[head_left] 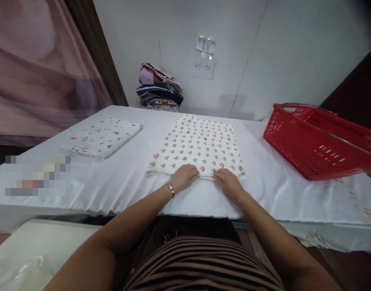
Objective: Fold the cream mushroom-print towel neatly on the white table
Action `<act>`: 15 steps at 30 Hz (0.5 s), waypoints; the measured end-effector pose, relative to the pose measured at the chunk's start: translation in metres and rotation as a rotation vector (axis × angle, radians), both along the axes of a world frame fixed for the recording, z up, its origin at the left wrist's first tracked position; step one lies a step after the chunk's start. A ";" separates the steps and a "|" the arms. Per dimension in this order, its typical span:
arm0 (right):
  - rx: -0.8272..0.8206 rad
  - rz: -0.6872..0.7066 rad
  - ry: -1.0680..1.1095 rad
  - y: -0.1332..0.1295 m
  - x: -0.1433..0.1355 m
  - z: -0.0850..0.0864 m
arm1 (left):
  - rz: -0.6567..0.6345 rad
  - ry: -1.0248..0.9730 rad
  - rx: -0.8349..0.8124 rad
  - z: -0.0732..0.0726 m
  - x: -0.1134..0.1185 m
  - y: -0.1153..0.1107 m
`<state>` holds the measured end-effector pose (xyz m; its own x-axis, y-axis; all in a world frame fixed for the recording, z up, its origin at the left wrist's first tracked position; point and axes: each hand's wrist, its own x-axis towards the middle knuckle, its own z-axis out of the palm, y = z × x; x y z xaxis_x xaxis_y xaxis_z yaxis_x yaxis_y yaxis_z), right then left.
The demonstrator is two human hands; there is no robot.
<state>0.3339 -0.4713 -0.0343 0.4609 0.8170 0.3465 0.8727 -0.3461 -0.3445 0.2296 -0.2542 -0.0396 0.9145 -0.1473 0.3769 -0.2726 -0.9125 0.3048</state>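
Left hand (185,178) and right hand (229,184) at the near edge of a mushroom-print cloth (200,145)

From my end, I see both hands set a little apart, palms down, thumbs turned toward each other. On each, the fingers are bent and drawn close together, touching the cloth along its near hem. I cannot tell from this view whether they pinch the fabric or only press on it. Around the left wrist I can make out a metal bracelet (171,190).

The cloth lies flat in the middle of a table (136,192) draped in glossy white fabric. It is cream, with rows of grey mushrooms and a few in red, green, blue and yellow; at the near edge I can see more than one layer.

Over to the left I have a second folded cloth (109,137), white with a small dark print, well apart from the hands. On the right side of the table sits a red basket (319,149) with metal handles. Near the far edge, by the wall (249,48), rises a stack of folded fabrics (161,89); I cannot tell what its base rests on. To its right, two paper notes hang on the wall, and I read "45-50" on the lower note (202,68). At the left, a pixelated patch (38,176) hides part of the tabletop.
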 end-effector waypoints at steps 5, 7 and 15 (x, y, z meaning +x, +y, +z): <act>0.011 0.005 -0.117 -0.001 -0.005 -0.004 | 0.008 0.019 0.024 0.001 0.002 -0.002; 0.003 0.026 -0.157 -0.003 -0.005 -0.007 | 0.009 0.022 0.026 0.001 0.002 -0.002; -0.004 0.037 -0.166 -0.007 -0.006 -0.009 | 0.005 0.053 0.091 0.003 -0.001 -0.003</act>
<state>0.3276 -0.4782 -0.0438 0.3674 0.8336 0.4125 0.9295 -0.3141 -0.1931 0.2285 -0.2575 -0.0369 0.9336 -0.1739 0.3133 -0.2534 -0.9386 0.2342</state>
